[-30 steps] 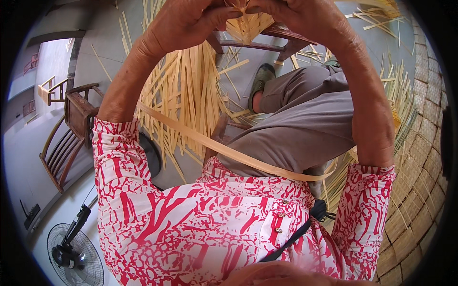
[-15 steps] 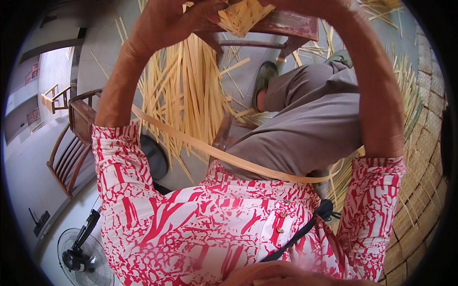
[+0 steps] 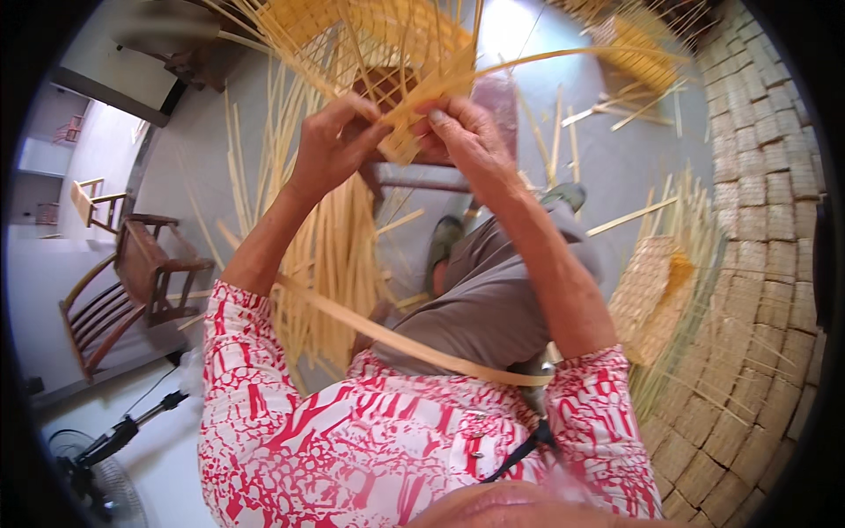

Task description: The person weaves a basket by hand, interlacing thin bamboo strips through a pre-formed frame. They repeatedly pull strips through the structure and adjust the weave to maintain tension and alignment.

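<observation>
A partly woven bamboo-strip basket (image 3: 431, 33) is in front of me, with long loose strips sticking out from its edge. My left hand (image 3: 339, 141) pinches strips at the left of its near corner. On the other side of that corner, my right hand (image 3: 465, 136) grips strips between thumb and fingers. The pointed corner (image 3: 401, 146) hangs between both hands. One long strip (image 3: 572, 53) runs out to the right from near my right hand. Across my lap lies a wide, pale strip (image 3: 378, 333). My fingertips partly hide the weave.
A reddish stool (image 3: 497, 106) stands under the basket. Loose strips (image 3: 326, 273) cover the floor at left. A wooden chair (image 3: 141, 273) and a fan (image 3: 101, 484) are farther left. At right lie a woven piece (image 3: 647, 286) and many stacked woven bundles (image 3: 757, 194).
My view has shifted, so the hands and more of the basket show. Both hands appear lower and closer together, at the basket's near corner. The lap strip still lies across me.
</observation>
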`<state>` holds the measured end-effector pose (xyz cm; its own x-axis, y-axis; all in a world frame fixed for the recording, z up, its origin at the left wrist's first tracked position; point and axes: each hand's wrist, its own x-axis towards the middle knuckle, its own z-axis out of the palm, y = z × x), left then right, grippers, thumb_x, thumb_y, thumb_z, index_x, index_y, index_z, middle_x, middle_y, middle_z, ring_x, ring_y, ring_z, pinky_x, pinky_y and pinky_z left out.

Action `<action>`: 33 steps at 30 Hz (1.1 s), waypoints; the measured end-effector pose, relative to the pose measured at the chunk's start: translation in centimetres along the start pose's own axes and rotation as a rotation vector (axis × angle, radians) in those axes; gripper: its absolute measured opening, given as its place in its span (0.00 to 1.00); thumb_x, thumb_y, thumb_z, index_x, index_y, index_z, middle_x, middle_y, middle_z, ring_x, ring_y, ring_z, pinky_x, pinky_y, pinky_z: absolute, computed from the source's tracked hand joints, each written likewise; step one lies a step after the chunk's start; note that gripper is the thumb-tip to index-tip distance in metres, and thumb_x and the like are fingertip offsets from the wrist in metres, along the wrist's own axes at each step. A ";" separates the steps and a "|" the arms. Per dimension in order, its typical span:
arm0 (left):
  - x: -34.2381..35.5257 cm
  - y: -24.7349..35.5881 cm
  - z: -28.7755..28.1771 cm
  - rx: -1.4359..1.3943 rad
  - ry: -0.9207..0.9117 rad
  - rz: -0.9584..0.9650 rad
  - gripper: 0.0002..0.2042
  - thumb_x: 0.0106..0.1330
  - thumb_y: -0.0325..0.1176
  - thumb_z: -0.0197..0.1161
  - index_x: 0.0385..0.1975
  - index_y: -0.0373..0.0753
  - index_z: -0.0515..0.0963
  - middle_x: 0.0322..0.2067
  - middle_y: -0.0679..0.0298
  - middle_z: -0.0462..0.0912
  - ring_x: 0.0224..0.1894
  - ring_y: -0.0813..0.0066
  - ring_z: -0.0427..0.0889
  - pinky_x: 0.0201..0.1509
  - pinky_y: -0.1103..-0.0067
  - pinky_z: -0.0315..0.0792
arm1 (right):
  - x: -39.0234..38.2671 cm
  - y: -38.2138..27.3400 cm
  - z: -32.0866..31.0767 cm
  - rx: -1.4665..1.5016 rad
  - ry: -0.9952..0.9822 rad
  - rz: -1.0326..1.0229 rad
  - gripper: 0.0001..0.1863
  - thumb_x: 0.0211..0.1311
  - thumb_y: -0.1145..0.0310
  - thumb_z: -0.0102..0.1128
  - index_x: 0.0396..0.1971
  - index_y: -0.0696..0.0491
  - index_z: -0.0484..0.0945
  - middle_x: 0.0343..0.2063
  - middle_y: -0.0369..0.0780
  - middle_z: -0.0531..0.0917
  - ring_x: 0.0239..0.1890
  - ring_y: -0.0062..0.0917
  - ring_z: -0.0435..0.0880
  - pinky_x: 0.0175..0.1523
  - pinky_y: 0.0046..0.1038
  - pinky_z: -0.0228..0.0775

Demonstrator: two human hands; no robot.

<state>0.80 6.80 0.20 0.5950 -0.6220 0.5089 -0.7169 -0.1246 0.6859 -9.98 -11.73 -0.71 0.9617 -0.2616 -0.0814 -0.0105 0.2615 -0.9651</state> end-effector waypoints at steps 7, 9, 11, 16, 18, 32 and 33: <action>0.7 0.0 -0.2 -0.067 -0.043 0.029 0.07 0.62 0.27 0.72 0.31 0.36 0.79 0.30 0.65 0.82 0.30 0.80 0.80 0.33 0.81 0.75 | 3.0 -0.9 -2.9 0.781 0.003 0.054 0.13 0.78 0.65 0.47 0.54 0.54 0.70 0.37 0.43 0.85 0.37 0.27 0.86 0.43 0.32 0.83; 0.8 0.1 0.0 -0.148 -0.037 0.014 0.08 0.61 0.29 0.73 0.31 0.35 0.79 0.30 0.66 0.81 0.29 0.81 0.79 0.33 0.82 0.74 | 3.3 -0.4 -3.2 0.819 -0.171 0.038 0.13 0.77 0.63 0.50 0.53 0.54 0.73 0.38 0.43 0.86 0.37 0.26 0.87 0.41 0.28 0.83; 0.8 0.0 0.1 -0.173 -0.021 0.032 0.10 0.61 0.31 0.75 0.31 0.35 0.79 0.29 0.68 0.80 0.29 0.83 0.78 0.33 0.83 0.73 | 3.2 -0.9 -2.9 0.606 -0.229 -0.037 0.14 0.76 0.63 0.53 0.53 0.55 0.75 0.39 0.42 0.87 0.37 0.26 0.87 0.40 0.25 0.83; 0.7 -0.4 -0.1 -0.159 -0.019 0.071 0.10 0.61 0.31 0.75 0.31 0.35 0.79 0.28 0.67 0.79 0.29 0.83 0.78 0.34 0.83 0.73 | 0.4 -4.8 1.8 0.044 -0.259 -0.329 0.18 0.66 0.61 0.67 0.52 0.55 0.81 0.45 0.40 0.83 0.44 0.20 0.83 0.50 0.21 0.77; 0.8 -0.5 0.1 -0.149 -0.008 0.097 0.10 0.60 0.31 0.75 0.31 0.35 0.79 0.28 0.67 0.80 0.29 0.83 0.78 0.34 0.83 0.74 | 0.6 -3.7 1.4 -0.067 -0.321 -0.315 0.16 0.65 0.60 0.69 0.46 0.55 0.82 0.41 0.36 0.81 0.41 0.17 0.78 0.47 0.21 0.72; 0.1 0.0 -0.1 -0.098 -0.022 0.012 0.09 0.59 0.28 0.75 0.32 0.36 0.80 0.29 0.67 0.82 0.29 0.81 0.80 0.33 0.82 0.75 | 1.2 -4.2 0.5 -0.275 0.013 -0.404 0.10 0.71 0.66 0.54 0.41 0.59 0.75 0.40 0.37 0.79 0.40 0.20 0.76 0.48 0.25 0.70; -0.2 0.0 -0.1 -0.174 -0.036 -0.063 0.08 0.61 0.28 0.74 0.34 0.36 0.81 0.31 0.67 0.82 0.32 0.82 0.80 0.36 0.83 0.73 | 1.6 -4.0 0.3 -0.216 0.037 -0.391 0.09 0.69 0.67 0.57 0.36 0.58 0.76 0.36 0.37 0.78 0.37 0.18 0.75 0.45 0.24 0.69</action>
<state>0.73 6.96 0.20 0.6215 -0.6446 0.4452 -0.6029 -0.0306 0.7972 -8.32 -12.95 3.04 0.8944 -0.3359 0.2954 0.2916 -0.0627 -0.9545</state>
